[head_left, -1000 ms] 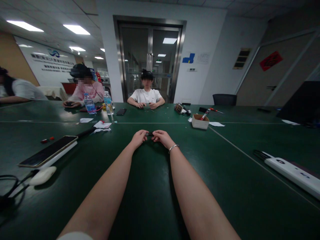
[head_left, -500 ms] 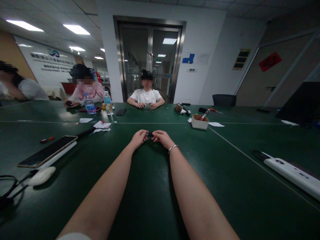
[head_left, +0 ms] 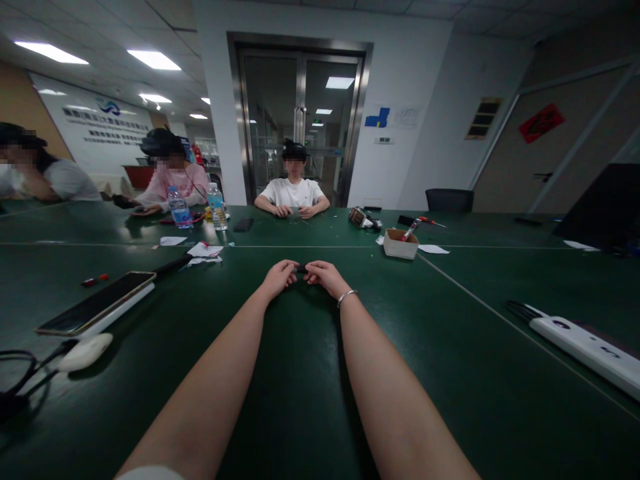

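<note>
Both my arms reach forward over the dark green table [head_left: 300,373]. Between my fingertips is a small black object [head_left: 301,269], too small and too covered to name. My left hand [head_left: 281,277] pinches its left end, with the fingers curled. On its other end, my right hand [head_left: 324,277] grips with thumb and fingers, a silver bangle at the wrist. The two hands are a short gap apart, close to the tabletop.
At left lie a phone [head_left: 100,303] on a white device, a white rounded gadget [head_left: 86,352] with black cables, and paper scraps [head_left: 205,250]. Two bottles [head_left: 217,208] stand farther back. A small box [head_left: 400,245] and a white device [head_left: 585,343] are at right. A person [head_left: 293,193] sits opposite.
My hands stay almost where they were, still around the small black object. At the far left, the person in pink has moved a hand and the dark thing near it leftward.
</note>
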The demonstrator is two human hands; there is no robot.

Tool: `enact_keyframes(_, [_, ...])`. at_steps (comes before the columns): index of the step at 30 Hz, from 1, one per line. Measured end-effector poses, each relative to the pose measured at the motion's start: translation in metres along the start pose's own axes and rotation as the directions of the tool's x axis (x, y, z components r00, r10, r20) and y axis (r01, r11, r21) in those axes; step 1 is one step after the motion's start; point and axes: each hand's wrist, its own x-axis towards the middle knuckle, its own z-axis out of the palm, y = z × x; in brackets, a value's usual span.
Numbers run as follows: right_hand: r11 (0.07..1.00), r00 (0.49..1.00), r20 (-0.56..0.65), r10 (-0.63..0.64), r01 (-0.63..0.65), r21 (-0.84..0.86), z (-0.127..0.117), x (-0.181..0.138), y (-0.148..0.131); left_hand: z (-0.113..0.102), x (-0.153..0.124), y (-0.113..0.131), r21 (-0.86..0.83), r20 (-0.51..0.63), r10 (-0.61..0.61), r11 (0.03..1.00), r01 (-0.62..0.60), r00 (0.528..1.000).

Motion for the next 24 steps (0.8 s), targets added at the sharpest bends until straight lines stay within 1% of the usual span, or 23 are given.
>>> enact_keyframes(4, [1.0, 1.0, -0.003, 0.012, -0.012, 0.008, -0.0002, 0.0002, -0.0004, 0.0011, -0.0011, 0.0014, -0.003, -0.037, 0.009, 1.0, -0.009, 0.999])
enact_keyframes(9, [1.0, 1.0, 0.015, 0.013, -0.013, 0.005, -0.0031, 0.0011, 0.0004, 0.0026, -0.0012, 0.0013, 0.019, -0.005, 0.026, 0.999, -0.026, 1.0])
enact_keyframes(11, [1.0, 1.0, 0.013, 0.011, -0.011, 0.002, -0.0039, 0.001, 0.0005, 0.0027, -0.0001, 0.0, 0.014, -0.011, 0.04, 0.999, -0.039, 0.999])
enact_keyframes(13, [1.0, 1.0, 0.013, 0.007, -0.007, 0.006, -0.0042, 0.0004, 0.0002, 0.0026, 0.0014, -0.0011, -0.032, -0.023, 0.012, 0.999, -0.012, 1.0])
enact_keyframes(16, [1.0, 1.0, 0.016, 0.002, -0.002, 0.015, -0.0039, -0.0008, -0.0003, 0.0029, 0.0026, -0.0016, -0.092, -0.008, -0.053, 0.994, 0.052, 0.999])
enact_keyframes(21, [1.0, 1.0, 0.015, 0.002, -0.002, 0.01, -0.0034, -0.0007, 0.0006, 0.0027, 0.0003, -0.0003, -0.04, -0.016, -0.002, 0.999, 0.001, 1.0])
enact_keyframes(24, [1.0, 1.0, 0.017, 0.001, -0.001, 0.009, -0.004, 0.0005, 0.0014, 0.0022, -0.0001, 0.0002, -0.097, -0.029, -0.031, 0.995, 0.028, 0.999])
